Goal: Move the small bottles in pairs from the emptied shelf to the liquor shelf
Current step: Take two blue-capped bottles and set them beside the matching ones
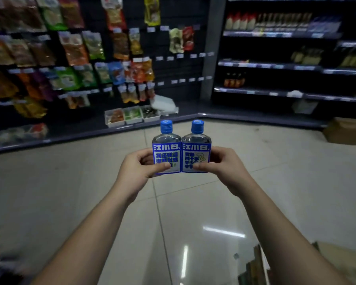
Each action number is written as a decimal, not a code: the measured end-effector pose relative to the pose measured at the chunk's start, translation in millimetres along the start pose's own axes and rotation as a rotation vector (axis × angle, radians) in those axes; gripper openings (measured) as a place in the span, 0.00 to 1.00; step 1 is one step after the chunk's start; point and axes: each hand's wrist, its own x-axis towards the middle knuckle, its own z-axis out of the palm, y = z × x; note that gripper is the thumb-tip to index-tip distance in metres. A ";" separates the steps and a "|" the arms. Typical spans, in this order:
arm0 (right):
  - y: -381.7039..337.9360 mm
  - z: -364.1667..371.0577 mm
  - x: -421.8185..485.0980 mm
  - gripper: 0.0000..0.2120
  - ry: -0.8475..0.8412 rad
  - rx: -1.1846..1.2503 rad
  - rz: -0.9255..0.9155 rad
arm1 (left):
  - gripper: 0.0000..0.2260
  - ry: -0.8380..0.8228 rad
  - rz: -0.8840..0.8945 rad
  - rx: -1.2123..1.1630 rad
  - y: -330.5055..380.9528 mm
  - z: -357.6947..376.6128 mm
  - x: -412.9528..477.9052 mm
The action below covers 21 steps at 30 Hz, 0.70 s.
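Observation:
Two small clear bottles with blue caps and blue-and-white labels are held upright side by side, touching, over the tiled floor in the middle of the head view. My left hand (137,170) grips the left bottle (166,145) by its lower left edge. My right hand (224,167) grips the right bottle (196,144) by its lower right edge. Thumbs cover the labels' lower corners. The dark shelves with liquor bottles (280,34) stand at the far right.
Snack packets hang on a pegboard wall (70,54) at the left, with white bins (132,117) on its base. A cardboard box (344,130) sits on the floor at the right. Another box and books (255,268) lie at the bottom right. Shiny tiled floor (183,202) lies ahead.

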 end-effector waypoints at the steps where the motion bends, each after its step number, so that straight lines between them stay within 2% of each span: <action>1: 3.0 -20.9 12.7 0.14 0.025 0.005 0.005 | 0.14 -0.028 -0.004 0.008 4.1 17.0 22.7; 12: 59.5 -200.7 193.8 0.13 0.284 -0.004 0.076 | 0.13 -0.316 0.010 0.050 3.4 163.7 305.2; 21: 66.7 -350.4 340.4 0.14 0.502 0.001 0.110 | 0.14 -0.543 0.000 0.006 33.8 297.9 529.0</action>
